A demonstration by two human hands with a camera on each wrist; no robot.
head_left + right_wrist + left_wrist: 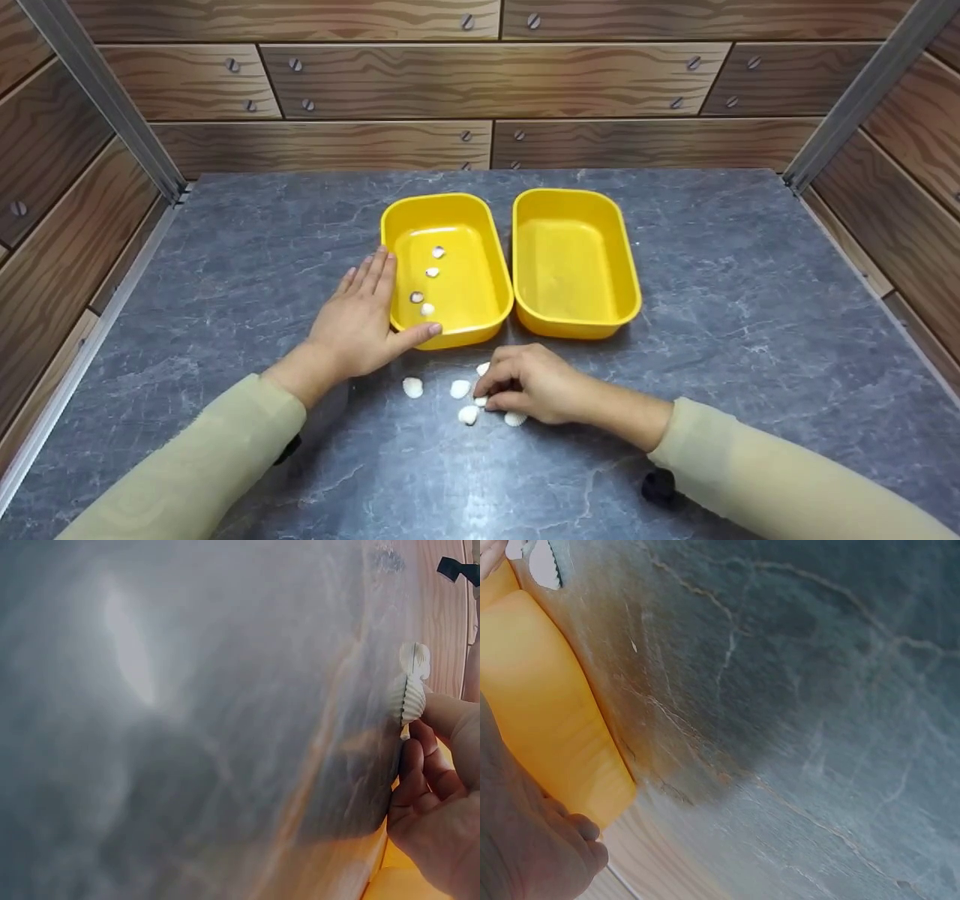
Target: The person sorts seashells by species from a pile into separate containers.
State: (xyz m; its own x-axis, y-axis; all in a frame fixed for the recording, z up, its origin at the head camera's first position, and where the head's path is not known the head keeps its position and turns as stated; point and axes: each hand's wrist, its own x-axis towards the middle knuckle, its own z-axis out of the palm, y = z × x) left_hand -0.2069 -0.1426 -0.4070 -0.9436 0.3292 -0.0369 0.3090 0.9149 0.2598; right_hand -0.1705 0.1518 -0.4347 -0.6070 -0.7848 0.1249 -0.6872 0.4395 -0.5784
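My left hand [352, 322] rests at the left yellow tray [501, 289], fingers straight along its left side and thumb over the near rim. Several small shells, some white and some darker, lie in a loose line inside that tray. My right hand [540, 386] is low over the table in front of the trays, fingers curled. Its thumb and fingertips pinch a small white seashell [481, 402], partly hidden by them. Other white seashells lie around it, among them a ribbed shell [411, 701] by the thumb in the right wrist view and one shell [412, 387] farther left.
A second yellow tray [574, 270], with nothing visible in it, stands close beside the first on its right. Both sit on a grey marbled tabletop [750, 315]. Wood-patterned panels [495, 82] enclose the back and sides.
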